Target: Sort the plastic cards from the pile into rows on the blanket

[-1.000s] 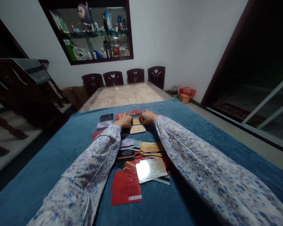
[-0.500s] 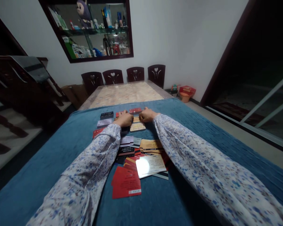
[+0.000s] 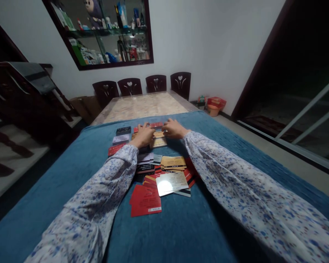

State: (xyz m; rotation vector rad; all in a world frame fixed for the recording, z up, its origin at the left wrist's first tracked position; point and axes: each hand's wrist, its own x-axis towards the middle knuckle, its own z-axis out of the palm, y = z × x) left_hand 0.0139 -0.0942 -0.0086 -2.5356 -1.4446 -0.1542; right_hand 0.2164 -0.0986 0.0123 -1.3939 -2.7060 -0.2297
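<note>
Both my arms, in floral sleeves, reach far out over a blue cloth (image 3: 71,175). My left hand (image 3: 144,134) and my right hand (image 3: 173,128) rest close together on small cards laid in rows, around a tan card (image 3: 159,141) and a red card (image 3: 155,125). Their fingers look curled down onto the cards; whether they grip one is unclear. Left of the hands lie a dark card (image 3: 123,130), a pale card (image 3: 120,138) and a red card (image 3: 115,149). Nearer to me sits a loose heap of cards (image 3: 164,175), with a glossy white card (image 3: 171,182) and a red card (image 3: 146,202).
Beyond the cloth the bare marble table top (image 3: 142,106) runs to several dark chairs (image 3: 142,86) at the wall. A glass shelf niche (image 3: 104,33) hangs above. A red basket (image 3: 216,104) stands on the floor at right, and a wooden staircase (image 3: 22,95) at left.
The view has tilted slightly, so everything sits lower in the frame. My hands stay on the far card rows, with the right hand shifted a little over the cards.
</note>
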